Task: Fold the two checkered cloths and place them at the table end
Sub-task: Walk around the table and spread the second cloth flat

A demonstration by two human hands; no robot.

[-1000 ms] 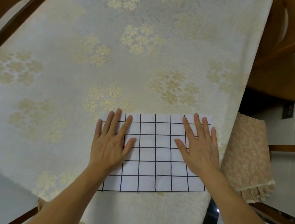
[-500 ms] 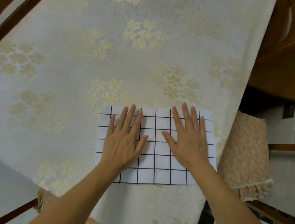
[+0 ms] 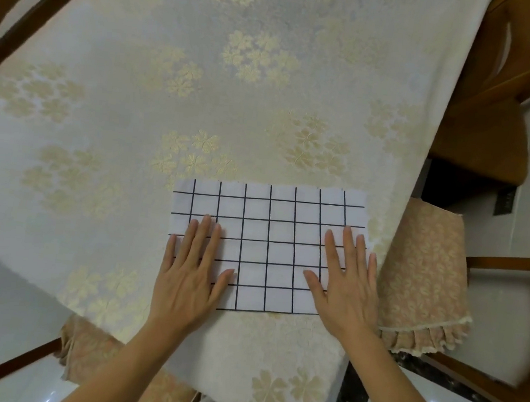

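Cloth: white checkered cloth w/ thin dark grid lines, lies flat as a wide rectangle on the table. Sits near the table's near edge, toward its right edge; right end of cloth just beside that edge. Edges look straight, surface smooth. Only one checkered cloth seen in this view.
L hand: left hand palm down on the cloth's near-left corner area. Fingers straight, held close together, thumb out to the side toward cloth centre. Little finger at the cloth's left edge. Presses flat, no pinch.
R hand: right hand palm down on the cloth's near-right part. Fingers straight, slightly spread, thumb angled in toward centre. Flat contact, no pinch.
Gap: hands well apart, bare grid between them.
Table cover: cream tablecloth w/ gold flower clusters, hangs over near edge.
Surroundings: wooden chairs at right side; one w/ beige patterned seat cover w/ frilled hem, just beside table's right edge. Glossy pale floor at lower left.
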